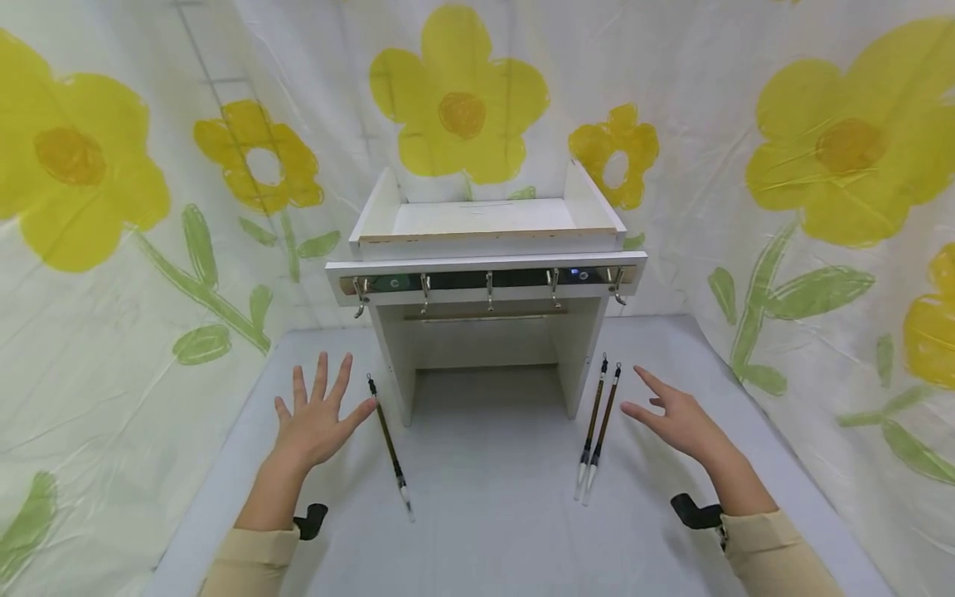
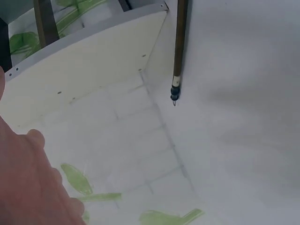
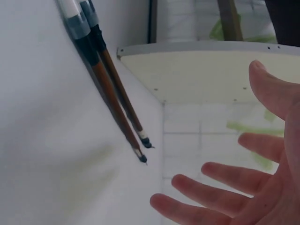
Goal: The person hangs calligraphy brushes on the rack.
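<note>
My left hand (image 1: 313,427) hovers with fingers spread, just left of a single calligraphy brush (image 1: 388,444) that lies on the table. The same brush (image 2: 179,47) shows in the left wrist view with its hanging loop toward me. On the other side, my right hand (image 1: 682,423) is held with fingers extended and nothing in it. Two calligraphy brushes lie close together to its left, one on the inside (image 1: 593,423) and one nearer the hand (image 1: 604,431), with clear caps over their tips. In the right wrist view both brushes (image 3: 112,89) lie apart from the fingers.
A white shelf unit (image 1: 488,245) stands at the back middle with an open tray on top. Along its front runs a rail with several metal hooks (image 1: 489,290). The table (image 1: 492,514) is pale, and flowered curtains (image 1: 821,332) surround it.
</note>
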### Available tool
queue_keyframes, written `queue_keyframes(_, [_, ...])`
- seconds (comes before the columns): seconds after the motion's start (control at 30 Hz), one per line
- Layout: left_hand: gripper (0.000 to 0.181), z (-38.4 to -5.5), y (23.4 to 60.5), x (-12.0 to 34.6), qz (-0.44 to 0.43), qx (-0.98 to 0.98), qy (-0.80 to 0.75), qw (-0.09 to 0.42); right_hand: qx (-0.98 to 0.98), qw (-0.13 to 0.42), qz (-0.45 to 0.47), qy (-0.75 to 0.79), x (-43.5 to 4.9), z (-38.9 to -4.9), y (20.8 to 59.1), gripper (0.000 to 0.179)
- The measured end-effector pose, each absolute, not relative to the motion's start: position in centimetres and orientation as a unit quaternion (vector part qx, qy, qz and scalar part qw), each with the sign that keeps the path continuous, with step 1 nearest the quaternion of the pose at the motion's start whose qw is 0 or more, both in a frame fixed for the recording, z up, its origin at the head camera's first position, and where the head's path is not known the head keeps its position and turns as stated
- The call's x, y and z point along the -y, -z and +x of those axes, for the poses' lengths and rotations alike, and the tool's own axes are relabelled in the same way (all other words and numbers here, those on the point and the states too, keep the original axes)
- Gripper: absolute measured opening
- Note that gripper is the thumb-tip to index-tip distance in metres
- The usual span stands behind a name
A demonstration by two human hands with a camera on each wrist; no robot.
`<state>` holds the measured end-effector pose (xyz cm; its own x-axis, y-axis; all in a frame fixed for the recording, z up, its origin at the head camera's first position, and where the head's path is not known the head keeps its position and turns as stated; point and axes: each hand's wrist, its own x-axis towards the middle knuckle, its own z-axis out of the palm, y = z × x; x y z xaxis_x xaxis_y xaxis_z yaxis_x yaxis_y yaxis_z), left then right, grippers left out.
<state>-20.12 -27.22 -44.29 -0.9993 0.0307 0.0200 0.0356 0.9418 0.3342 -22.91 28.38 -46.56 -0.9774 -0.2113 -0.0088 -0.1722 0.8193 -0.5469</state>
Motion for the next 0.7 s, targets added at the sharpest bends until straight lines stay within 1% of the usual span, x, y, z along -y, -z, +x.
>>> queue_keyframes(0.17, [0.091,-20.6,44.3,26.3,-0.018,0.983,0.183,0.021,-0.947,0.039,-0.107,0.3,-28.1,-22.9,47.1,0.078])
queue_keyframes(0.3, [0.09,-21.2,44.3,25.0,-0.024,0.979,0.201,0.023,-0.946,0.042,-0.104,0.304,-28.1,-22.9,47.7,0.077])
queue_keyframes(0.5, [0.088,-21.9,44.1,23.7,-0.031,0.968,0.25,0.013,-0.939,0.038,-0.089,0.331,-27.6,-23.1,48.3,0.077])
queue_keyframes(0.7, [0.082,-22.6,44.3,23.6,-0.046,0.943,0.33,-0.002,-0.914,0.057,-0.062,0.396,-26.9,-23.6,48.5,0.079])
